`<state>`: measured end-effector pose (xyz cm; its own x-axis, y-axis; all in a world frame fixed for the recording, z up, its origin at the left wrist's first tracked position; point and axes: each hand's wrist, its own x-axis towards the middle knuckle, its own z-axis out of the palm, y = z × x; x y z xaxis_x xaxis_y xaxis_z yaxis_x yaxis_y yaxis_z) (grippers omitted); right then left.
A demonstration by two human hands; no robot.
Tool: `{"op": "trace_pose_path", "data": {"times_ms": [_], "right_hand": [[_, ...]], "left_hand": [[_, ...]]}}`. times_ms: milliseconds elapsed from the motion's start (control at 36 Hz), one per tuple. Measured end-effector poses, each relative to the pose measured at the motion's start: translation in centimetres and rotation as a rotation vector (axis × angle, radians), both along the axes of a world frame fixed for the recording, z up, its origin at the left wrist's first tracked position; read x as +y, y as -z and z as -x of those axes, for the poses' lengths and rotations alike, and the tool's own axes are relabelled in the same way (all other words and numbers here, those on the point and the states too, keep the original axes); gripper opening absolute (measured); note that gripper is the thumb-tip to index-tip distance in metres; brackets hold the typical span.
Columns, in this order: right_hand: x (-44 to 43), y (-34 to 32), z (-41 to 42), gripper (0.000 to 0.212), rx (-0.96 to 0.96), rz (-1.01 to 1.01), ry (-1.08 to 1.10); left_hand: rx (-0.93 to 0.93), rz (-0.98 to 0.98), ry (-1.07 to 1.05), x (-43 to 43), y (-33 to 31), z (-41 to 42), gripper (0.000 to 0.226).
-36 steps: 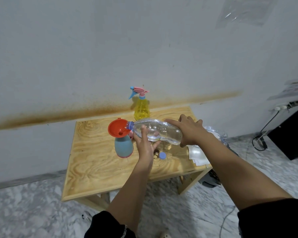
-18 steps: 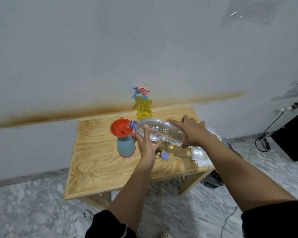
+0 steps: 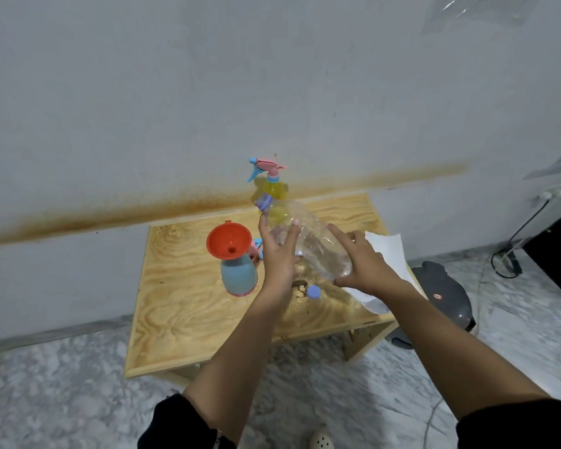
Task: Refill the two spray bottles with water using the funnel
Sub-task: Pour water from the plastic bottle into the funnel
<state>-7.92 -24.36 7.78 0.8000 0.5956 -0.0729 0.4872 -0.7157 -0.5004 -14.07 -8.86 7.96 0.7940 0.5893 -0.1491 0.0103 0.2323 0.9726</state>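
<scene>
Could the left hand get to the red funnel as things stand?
Probably yes, once it lets go: the left hand is on the clear bottle, and the red funnel sits just beside it in the blue spray bottle, nothing between.

The clear water bottle (image 3: 308, 241), earlier tipped with its neck at the red funnel (image 3: 229, 243), now tilts neck-up and away to the funnel's right, looking empty, held between the left hand (image 3: 279, 254) and right hand (image 3: 358, 264).

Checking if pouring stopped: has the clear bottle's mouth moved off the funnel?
Yes. The clear bottle has swung up and right, away from the funnel.
</scene>
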Motion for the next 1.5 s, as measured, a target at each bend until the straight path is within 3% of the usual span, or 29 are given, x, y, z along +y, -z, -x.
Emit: {"op": "trace_pose_path", "data": {"times_ms": [306,444,639,1028,1194,1333,1500], "right_hand": [[-0.5,3.0,-2.6,0.115,0.059,-0.465,0.133],[0.1,4.5,-4.1,0.119,0.055,-0.567,0.176],[0.1,6.5,-5.2,0.119,-0.076,-0.486,0.202],[-0.5,6.1,-6.3,0.12,-0.038,-0.497,0.327],[-1.3,6.2,-5.6,0.109,-0.102,-0.454,0.359],[-1.8,5.4,-4.8,0.107,-0.189,-0.374,0.303],[-2.1,4.5,-3.1,0.088,-0.235,-0.306,0.281]], "left_hand": [[-0.09,-0.345,0.197,-1.9,-3.2,-4.5,0.078],[-0.077,-0.431,0.239,-2.6,-3.2,-6.2,0.077],[-0.025,-0.496,0.277,-3.3,-2.5,-7.6,0.075],[-0.041,-0.629,0.295,-5.6,-2.2,-9.2,0.075],[-0.057,-0.769,0.275,-6.7,-2.3,-8.4,0.079],[-0.039,-0.73,0.338,-6.2,-2.5,-8.1,0.078],[-0.055,-0.711,0.468,-5.7,-3.0,-7.2,0.08]]}}
